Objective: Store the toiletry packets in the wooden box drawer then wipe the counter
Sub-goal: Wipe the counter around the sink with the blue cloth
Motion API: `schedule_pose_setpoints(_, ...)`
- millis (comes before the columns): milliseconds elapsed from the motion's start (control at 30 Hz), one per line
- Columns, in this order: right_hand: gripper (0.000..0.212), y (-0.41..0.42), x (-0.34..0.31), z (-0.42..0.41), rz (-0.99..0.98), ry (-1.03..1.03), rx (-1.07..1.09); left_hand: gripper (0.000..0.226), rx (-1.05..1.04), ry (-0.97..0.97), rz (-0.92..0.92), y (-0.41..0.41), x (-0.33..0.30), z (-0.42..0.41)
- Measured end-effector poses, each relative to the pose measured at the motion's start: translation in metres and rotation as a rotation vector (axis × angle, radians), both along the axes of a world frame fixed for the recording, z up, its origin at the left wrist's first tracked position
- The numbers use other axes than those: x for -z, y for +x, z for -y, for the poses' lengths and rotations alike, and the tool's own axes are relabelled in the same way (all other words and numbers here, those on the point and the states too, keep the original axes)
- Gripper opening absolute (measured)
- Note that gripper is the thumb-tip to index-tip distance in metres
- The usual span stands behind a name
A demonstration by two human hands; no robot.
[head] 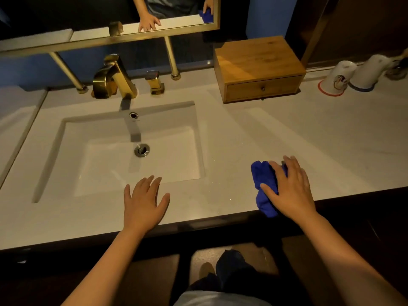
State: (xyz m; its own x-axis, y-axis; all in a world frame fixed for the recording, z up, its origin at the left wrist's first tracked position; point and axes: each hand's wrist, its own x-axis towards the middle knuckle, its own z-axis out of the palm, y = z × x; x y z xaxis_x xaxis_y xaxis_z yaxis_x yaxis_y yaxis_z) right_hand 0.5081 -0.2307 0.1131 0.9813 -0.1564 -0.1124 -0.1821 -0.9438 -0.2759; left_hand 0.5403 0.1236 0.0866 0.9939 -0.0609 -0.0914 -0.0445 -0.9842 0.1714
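Wiping: right hand (289, 186) presses a crumpled blue cloth (263, 184) flat-fingered onto the pale stone surface (309, 133) at 4 o'clock, likely to scrub.
Bracing: left hand (143, 199), released and spread, rests at 6 o'clock before the white rectangular sink (72, 151), seemingly for support.
Storage: one lidded wooden box (258, 60) at 1 o'clock; its single drawer (262, 88) is closed.
Packets: none visible, presumably inside.
Count: two upturned white cups (337, 77) at 2 o'clock, one gold faucet (114, 78).
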Motion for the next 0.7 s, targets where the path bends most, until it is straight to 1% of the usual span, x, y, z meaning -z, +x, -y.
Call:
schedule_pose_setpoints(33, 0.066, 0.002, 0.006, 0.001, -0.049, -0.046, -0.011, 0.073, 0.001, -0.002, 0.0, 0.0, 0.0, 0.0)
schedule_pose_setpoints(100, 0.068, 0.004, 0.014, -0.002, -0.071, -0.094, 0.046, 0.073, 0.001, -0.007, 0.004, 0.0, -0.001, 0.001)
schedule_pose_setpoints(200, 0.067, -0.005, 0.018, -0.027, 0.061, -0.076, 0.303, 0.073, 0.004, -0.003, 0.007, 0.001, -0.001, 0.001)
schedule_pose_setpoints(267, 0.068, -0.014, 0.019, -0.047, 0.125, -0.057, 0.383, 0.072, 0.004, -0.007, 0.006, 0.0, -0.001, 0.0)
schedule_pose_setpoints(400, 0.076, -0.029, 0.022, -0.082, -0.023, -0.121, 0.284, 0.071, 0.004, -0.009, 0.015, 0.0, -0.001, 0.001)
schedule_pose_setpoints(533, 0.084, -0.018, 0.025, -0.128, -0.002, -0.146, 0.203, 0.07, 0.004, -0.001, 0.004, 0.001, 0.001, 0.0)
schedule_pose_setpoints(700, 0.073, 0.017, 0.029, -0.174, -0.002, -0.155, 0.093, 0.069, 0.004, 0.011, -0.01, 0.001, 0.002, 0.001)
